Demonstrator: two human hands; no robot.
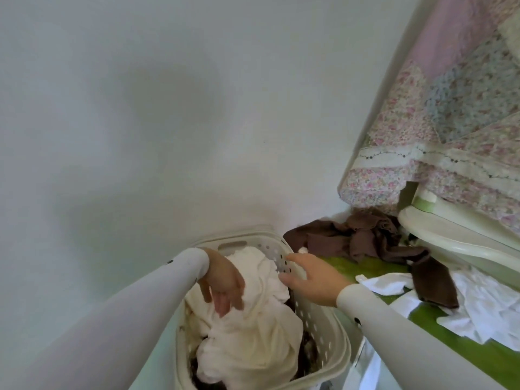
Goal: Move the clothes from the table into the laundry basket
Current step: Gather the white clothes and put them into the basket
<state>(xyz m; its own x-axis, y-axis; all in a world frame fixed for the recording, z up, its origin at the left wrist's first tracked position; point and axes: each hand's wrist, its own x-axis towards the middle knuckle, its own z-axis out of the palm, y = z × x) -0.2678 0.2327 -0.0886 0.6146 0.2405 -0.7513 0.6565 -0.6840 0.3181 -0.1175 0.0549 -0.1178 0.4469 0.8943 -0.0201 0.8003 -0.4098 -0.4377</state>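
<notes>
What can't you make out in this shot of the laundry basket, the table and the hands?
Head view only:
- Laundry basket: its floor and lower load are buried under the white cloth; the near rim is cut by the bottom edge.
- Left hand: palm faces down, so contact with the cloth is unclear.
- Green table: runs off the right edge, partly under white clothes.
- Brown clothes: bunched, item count unclear.

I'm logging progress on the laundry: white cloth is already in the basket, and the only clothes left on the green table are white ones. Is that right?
Not quite. The head view shows white cloth in the laundry basket, but the green table holds brown clothes as well as white clothes. The brown ones lie bunched toward the wall, one piece draped over the white ones. So both colours are left.
</notes>
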